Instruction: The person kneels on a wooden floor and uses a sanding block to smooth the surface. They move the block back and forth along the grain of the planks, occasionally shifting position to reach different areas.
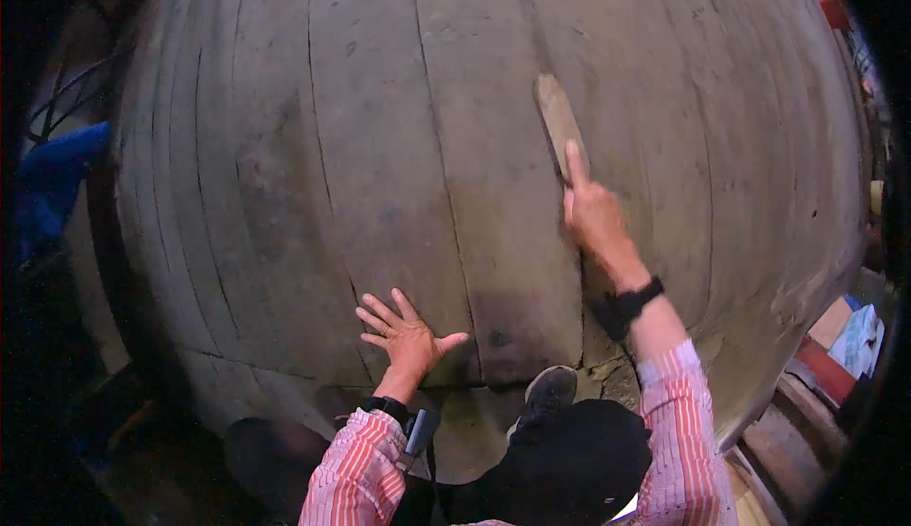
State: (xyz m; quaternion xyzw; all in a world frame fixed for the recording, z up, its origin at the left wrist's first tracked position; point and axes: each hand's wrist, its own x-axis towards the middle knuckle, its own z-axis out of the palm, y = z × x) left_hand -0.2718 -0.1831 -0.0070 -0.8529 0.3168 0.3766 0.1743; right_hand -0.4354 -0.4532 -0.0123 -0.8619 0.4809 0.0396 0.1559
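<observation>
A large surface of grey-brown wooden planks [380, 146] with dark seams between them spreads in front of me. My right hand [598, 217] grips a flat, pale strip of wood with a rounded end [560, 118], index finger stretched along it. That strip lies against the planks and points away from me, a little to the left. Nearer to me and further left, my left hand [408, 341] rests flat on the planks with fingers spread and holds nothing. Whether the strip has a blade or handle under my fingers is hidden.
My shoe [550, 393] is at the near edge of the planks, below my hands. Blue cloth [62, 179] hangs at the far left. At the right lie a pale blue-white packet [857, 341] and a red object [826, 369] beside brown wooden pieces [788, 441].
</observation>
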